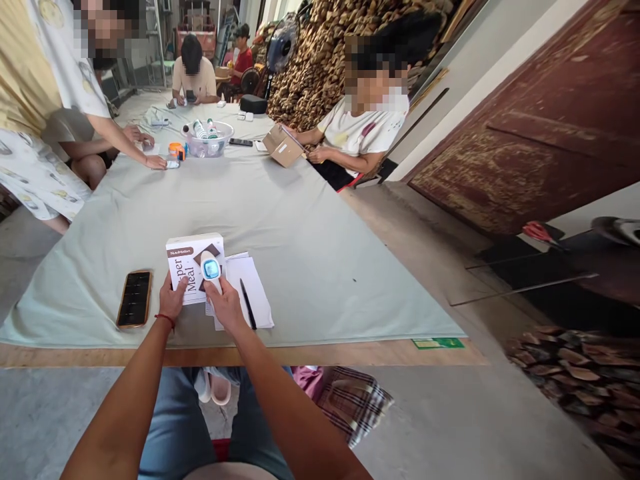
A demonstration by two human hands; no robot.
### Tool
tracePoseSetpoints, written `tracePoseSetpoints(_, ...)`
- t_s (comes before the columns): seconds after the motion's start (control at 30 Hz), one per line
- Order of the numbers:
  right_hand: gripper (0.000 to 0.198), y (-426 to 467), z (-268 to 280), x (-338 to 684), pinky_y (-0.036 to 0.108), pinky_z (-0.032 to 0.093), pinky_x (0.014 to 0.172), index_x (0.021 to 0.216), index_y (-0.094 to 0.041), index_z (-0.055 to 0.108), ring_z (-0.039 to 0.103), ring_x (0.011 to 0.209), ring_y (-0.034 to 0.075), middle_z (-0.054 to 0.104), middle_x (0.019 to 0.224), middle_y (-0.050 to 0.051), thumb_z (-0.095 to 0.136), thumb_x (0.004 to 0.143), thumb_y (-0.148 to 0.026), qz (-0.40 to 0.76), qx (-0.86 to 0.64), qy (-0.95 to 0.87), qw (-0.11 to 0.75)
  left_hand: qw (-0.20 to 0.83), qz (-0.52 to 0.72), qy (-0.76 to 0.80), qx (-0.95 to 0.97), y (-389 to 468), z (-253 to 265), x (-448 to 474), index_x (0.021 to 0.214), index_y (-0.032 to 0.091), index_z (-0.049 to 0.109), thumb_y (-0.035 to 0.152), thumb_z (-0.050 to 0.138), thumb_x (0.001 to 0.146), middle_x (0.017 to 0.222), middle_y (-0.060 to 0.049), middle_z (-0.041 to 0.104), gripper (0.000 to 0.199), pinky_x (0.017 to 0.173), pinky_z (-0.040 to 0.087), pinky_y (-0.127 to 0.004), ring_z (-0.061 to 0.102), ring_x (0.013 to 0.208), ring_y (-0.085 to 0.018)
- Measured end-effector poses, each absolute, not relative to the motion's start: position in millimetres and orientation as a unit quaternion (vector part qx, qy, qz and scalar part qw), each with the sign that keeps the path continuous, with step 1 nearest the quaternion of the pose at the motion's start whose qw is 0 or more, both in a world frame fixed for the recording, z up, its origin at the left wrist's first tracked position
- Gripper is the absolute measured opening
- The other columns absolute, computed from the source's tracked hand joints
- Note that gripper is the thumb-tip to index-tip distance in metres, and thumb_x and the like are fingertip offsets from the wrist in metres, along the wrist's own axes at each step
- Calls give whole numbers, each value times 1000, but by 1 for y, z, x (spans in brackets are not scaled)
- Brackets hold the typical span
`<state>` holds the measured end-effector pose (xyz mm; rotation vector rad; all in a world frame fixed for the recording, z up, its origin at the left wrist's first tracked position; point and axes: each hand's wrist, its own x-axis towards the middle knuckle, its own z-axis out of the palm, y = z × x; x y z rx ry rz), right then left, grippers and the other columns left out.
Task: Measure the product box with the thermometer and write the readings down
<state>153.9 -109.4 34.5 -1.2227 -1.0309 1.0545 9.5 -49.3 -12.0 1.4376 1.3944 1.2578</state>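
My left hand (173, 297) is closed on the lower left side of a white box (176, 272) with "NutriMotion" and "Meal" printed on it. In my right hand (227, 303) is a white handheld infrared thermometer (211, 268) with a lit blue screen, held in front of the box's right side. Its lower handle is hidden by my fingers. Sheets of white paper (260, 293) lie right of the box, partly under my right hand, with a black pen (248, 304) on them. Left of my left hand, a phone in an orange case (135, 299) lies flat.
The cloth-covered table (310, 233) stretches away from me. Farther off stand a clear plastic basin (213, 143) with bottles and an orange tape roll (177, 151). A person at right holds a cardboard box (284, 145); another person's hand (156, 162) reaches in from the left.
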Motion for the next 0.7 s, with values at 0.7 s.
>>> tracePoseSetpoints(0.7, 53, -183, 30, 257, 36, 47, 82, 110, -17, 63, 61, 93, 24, 69, 105, 9, 71, 66, -46, 391, -606, -396, 568, 401, 506, 580, 497, -40, 10, -16, 105, 15, 59, 48, 83, 56, 106, -11, 67, 64, 83, 52, -38, 63, 93, -24)
